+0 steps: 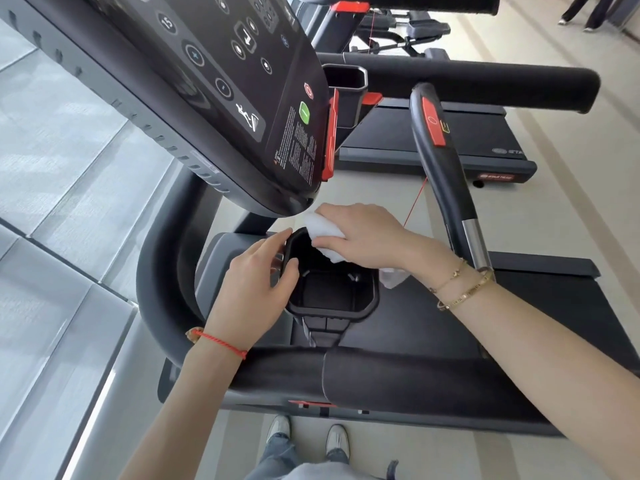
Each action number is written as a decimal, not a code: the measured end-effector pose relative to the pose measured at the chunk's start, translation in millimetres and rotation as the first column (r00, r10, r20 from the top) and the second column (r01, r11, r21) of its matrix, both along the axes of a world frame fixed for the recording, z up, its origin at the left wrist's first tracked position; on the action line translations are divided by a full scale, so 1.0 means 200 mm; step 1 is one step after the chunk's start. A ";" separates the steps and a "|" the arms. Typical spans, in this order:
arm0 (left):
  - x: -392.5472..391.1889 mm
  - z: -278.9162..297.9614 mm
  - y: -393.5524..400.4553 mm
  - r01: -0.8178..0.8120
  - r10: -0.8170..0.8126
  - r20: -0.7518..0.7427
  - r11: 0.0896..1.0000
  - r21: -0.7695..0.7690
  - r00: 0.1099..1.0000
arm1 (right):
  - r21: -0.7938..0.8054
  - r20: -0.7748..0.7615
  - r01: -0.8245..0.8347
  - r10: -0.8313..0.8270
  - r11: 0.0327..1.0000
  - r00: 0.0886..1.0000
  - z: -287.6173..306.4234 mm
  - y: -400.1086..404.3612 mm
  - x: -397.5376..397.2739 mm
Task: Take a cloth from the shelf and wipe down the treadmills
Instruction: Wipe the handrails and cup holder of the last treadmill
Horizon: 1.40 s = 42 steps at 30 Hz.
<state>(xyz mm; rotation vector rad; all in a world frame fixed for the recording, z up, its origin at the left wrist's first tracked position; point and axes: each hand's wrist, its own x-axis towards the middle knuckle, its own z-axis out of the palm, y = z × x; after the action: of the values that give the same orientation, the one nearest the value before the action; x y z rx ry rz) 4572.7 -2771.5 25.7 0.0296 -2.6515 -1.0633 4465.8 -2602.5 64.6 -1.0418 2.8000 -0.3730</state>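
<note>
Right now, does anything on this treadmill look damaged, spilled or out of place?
Nothing stands out. The cup holder looks empty and intact; the right hand presses the cloth on its rim, the left hand steadies it.

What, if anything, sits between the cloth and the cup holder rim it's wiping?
Nothing visible. The right hand presses the white cloth straight onto the far rim of the cup holder. The left hand grips the near-left rim, clear of the cloth. The console overhangs just behind.

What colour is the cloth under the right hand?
White cloth, seen in the head view.
</note>
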 end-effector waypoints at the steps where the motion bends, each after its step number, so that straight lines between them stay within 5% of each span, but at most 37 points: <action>1: 0.00 0.00 0.00 0.002 -0.002 0.002 1.000 0.001 1.000 | -0.013 -0.023 0.015 -0.016 1.000 1.000 0.00 0.01 0.01; 4: 0.00 0.01 0.00 0.004 -0.004 0.001 1.000 0.007 1.000 | -0.035 -0.047 0.080 -0.082 0.996 0.996 -0.04 0.12 0.08; 9: 0.01 0.01 0.00 -0.015 0.015 0.010 1.000 0.011 1.000 | -0.107 0.143 0.110 -0.094 0.988 0.985 -0.04 0.19 0.08; 14: 0.01 0.02 0.01 -0.018 0.018 -0.006 1.000 0.021 1.000 | 0.083 -0.081 -0.064 0.071 0.994 0.994 0.00 0.00 -0.01; 17: 0.01 0.02 0.01 -0.020 0.020 -0.003 1.000 0.019 1.000 | 0.046 -0.134 -0.056 0.062 0.997 0.989 -0.02 0.01 0.00; 24: 0.01 0.03 0.02 -0.045 0.045 0.027 0.999 0.009 0.999 | -0.232 0.301 0.200 -0.125 0.952 0.945 -0.11 0.24 0.09; 32: 0.01 0.03 0.02 -0.033 0.033 0.024 0.999 0.020 0.999 | 0.047 -0.107 -0.105 0.109 0.993 0.988 -0.03 0.02 -0.02; 35: 0.01 0.03 0.02 -0.027 0.027 0.026 1.000 0.004 0.999 | 0.029 -0.184 -0.098 0.101 0.995 0.978 -0.03 -0.02 -0.01; 39: 0.01 0.03 0.02 -0.029 0.029 0.021 0.999 0.014 0.999 | -0.097 -0.041 0.053 -0.057 0.994 0.998 -0.07 0.11 0.06; 42: 0.01 0.03 0.01 -0.023 0.022 0.024 0.999 0.023 0.999 | -0.262 0.282 0.221 -0.144 0.939 0.948 -0.09 0.23 0.17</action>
<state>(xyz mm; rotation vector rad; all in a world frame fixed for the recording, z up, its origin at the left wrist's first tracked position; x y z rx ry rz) 4574.7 -2769.3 31.1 0.0771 -2.6530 -1.0937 4500.1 -2557.4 45.6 -0.7116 2.6589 -0.8992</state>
